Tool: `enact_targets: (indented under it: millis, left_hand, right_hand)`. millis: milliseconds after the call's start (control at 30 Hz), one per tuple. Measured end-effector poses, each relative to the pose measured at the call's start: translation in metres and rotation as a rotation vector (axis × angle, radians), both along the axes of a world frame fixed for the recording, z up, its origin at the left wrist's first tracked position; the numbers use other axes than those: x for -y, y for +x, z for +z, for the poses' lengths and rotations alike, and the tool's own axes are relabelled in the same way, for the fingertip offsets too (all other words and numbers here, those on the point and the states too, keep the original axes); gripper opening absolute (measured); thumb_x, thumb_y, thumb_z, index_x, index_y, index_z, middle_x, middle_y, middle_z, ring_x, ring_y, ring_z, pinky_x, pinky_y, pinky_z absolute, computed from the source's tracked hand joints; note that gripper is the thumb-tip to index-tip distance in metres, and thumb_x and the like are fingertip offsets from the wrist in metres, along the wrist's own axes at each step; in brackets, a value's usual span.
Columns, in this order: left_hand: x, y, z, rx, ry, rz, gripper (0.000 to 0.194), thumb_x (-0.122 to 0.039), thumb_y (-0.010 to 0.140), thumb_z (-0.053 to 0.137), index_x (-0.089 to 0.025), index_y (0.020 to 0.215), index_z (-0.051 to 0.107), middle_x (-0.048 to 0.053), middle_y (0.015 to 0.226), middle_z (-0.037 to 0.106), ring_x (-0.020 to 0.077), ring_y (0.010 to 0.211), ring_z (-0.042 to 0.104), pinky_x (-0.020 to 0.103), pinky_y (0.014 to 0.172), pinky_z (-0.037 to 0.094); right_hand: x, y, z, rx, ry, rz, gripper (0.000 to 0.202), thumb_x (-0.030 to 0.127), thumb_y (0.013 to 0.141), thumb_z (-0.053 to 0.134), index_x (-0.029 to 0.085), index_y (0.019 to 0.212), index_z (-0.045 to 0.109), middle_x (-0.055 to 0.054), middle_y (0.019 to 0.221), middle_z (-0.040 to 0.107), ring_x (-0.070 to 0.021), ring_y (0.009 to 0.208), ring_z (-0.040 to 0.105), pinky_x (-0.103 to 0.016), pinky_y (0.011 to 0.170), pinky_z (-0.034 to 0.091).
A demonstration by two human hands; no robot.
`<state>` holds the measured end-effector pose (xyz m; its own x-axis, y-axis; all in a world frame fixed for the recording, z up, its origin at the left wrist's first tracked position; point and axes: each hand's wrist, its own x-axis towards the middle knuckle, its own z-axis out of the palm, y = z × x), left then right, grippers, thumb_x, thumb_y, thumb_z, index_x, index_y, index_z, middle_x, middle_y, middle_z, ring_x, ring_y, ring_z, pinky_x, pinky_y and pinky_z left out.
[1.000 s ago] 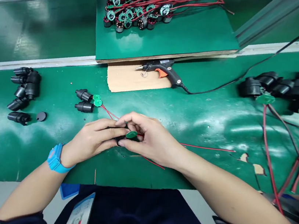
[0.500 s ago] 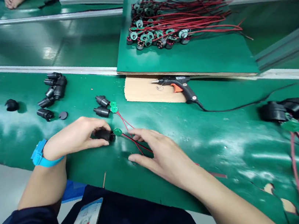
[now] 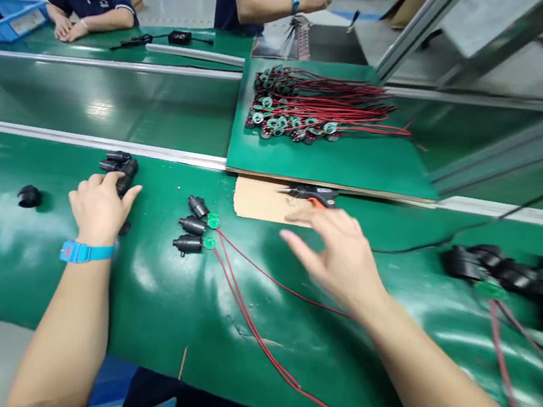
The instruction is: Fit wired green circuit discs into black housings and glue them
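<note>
My left hand (image 3: 98,206) reaches over a cluster of small black cylindrical housings (image 3: 119,158) at the left, thumb spread away from the fingers. Its fingertips are partly hidden against the parts. My right hand (image 3: 339,257) hangs above the bench, fingers apart and holding nothing, close to a black gun-shaped tool (image 3: 303,192) with a pointed metal tip. Between the hands, three black housings (image 3: 192,225) lie in a row. Green circuit boards (image 3: 209,242) sit at their ends, with red wires (image 3: 254,326) trailing right.
A raised green board (image 3: 337,165) bears a pile of wired boards (image 3: 282,124). Cardboard (image 3: 256,201) lies under the tool. One black part (image 3: 30,196) stands far left; more black housings (image 3: 519,275) lie at the right. Two people are beyond the bench, near a blue bin (image 3: 11,25).
My left hand has left the wired housing in the middle and moved left to the cluster. My right hand has risen off the wires toward the tool. The view has tilted up.
</note>
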<state>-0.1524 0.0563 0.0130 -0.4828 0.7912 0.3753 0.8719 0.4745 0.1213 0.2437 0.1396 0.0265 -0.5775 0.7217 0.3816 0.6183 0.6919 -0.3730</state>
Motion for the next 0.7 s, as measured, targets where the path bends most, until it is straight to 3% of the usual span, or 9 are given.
enact_targets:
  millis: [100, 200, 300, 400, 533, 567, 700]
  left_hand:
    - [-0.002, -0.002, -0.010, 0.039, -0.024, -0.045, 0.024, -0.046, 0.089, 0.063, -0.022, 0.092, 0.063, 0.010, 0.089, 0.060, 0.0358, 0.089, 0.058, 0.045, 0.075, 0.042]
    - [0.001, -0.002, -0.011, 0.147, 0.015, -0.096, 0.020, -0.039, 0.088, 0.065, -0.024, 0.079, 0.055, 0.003, 0.079, 0.049, 0.0273, 0.079, 0.057, 0.036, 0.067, 0.039]
    - [0.000, 0.000, -0.011, 0.236, 0.087, -0.146, 0.015, -0.037, 0.087, 0.066, -0.026, 0.095, 0.059, 0.002, 0.085, 0.050, 0.0288, 0.086, 0.059, 0.037, 0.071, 0.042]
    - [-0.006, 0.007, -0.011, 0.330, 0.198, -0.169, 0.033, -0.040, 0.087, 0.068, -0.025, 0.116, 0.063, 0.004, 0.100, 0.058, 0.0284, 0.091, 0.062, 0.042, 0.081, 0.049]
    - [-0.012, 0.027, -0.011, 0.695, 0.428, -0.222, 0.046, -0.042, 0.083, 0.073, -0.017, 0.120, 0.065, 0.009, 0.112, 0.062, 0.0208, 0.088, 0.065, 0.036, 0.080, 0.055]
    - [-0.013, 0.033, -0.011, 0.799, 0.462, -0.275, 0.047, -0.042, 0.083, 0.073, -0.015, 0.121, 0.064, 0.011, 0.114, 0.062, 0.0208, 0.091, 0.065, 0.036, 0.081, 0.055]
    - [-0.012, 0.055, -0.009, 0.833, 0.444, -0.364, 0.040, -0.041, 0.088, 0.070, -0.018, 0.121, 0.064, 0.010, 0.118, 0.063, 0.0188, 0.097, 0.066, 0.034, 0.087, 0.057]
  right_hand:
    - [-0.061, 0.006, 0.006, 0.094, 0.022, -0.223, 0.023, 0.038, 0.097, 0.056, 0.021, 0.103, 0.070, -0.011, 0.105, 0.074, -0.0315, 0.101, 0.063, -0.045, 0.090, 0.045]
    - [-0.118, 0.008, 0.008, 0.174, 0.018, -0.405, 0.028, 0.033, 0.096, 0.051, 0.018, 0.111, 0.071, -0.015, 0.113, 0.071, -0.0349, 0.109, 0.060, -0.047, 0.092, 0.043]
    - [-0.158, 0.003, 0.008, 0.216, 0.045, -0.466, 0.033, 0.030, 0.096, 0.050, 0.017, 0.120, 0.069, -0.017, 0.120, 0.068, -0.0365, 0.116, 0.056, -0.048, 0.096, 0.040]
    - [-0.180, -0.004, 0.008, 0.267, 0.103, -0.466, 0.035, 0.029, 0.096, 0.051, 0.018, 0.122, 0.070, -0.017, 0.120, 0.067, -0.0372, 0.118, 0.052, -0.048, 0.095, 0.038]
    - [-0.189, -0.013, 0.011, 0.326, 0.139, -0.403, 0.035, 0.033, 0.099, 0.048, 0.015, 0.114, 0.074, -0.020, 0.120, 0.068, -0.0349, 0.113, 0.052, -0.044, 0.090, 0.038]
    - [-0.190, -0.014, 0.012, 0.321, 0.141, -0.385, 0.036, 0.034, 0.100, 0.047, 0.014, 0.112, 0.074, -0.021, 0.120, 0.068, -0.0342, 0.113, 0.053, -0.043, 0.089, 0.037]
    - [-0.194, -0.018, 0.014, 0.313, 0.133, -0.316, 0.027, 0.030, 0.092, 0.060, 0.013, 0.110, 0.071, -0.025, 0.109, 0.072, -0.0344, 0.107, 0.056, -0.045, 0.085, 0.035]
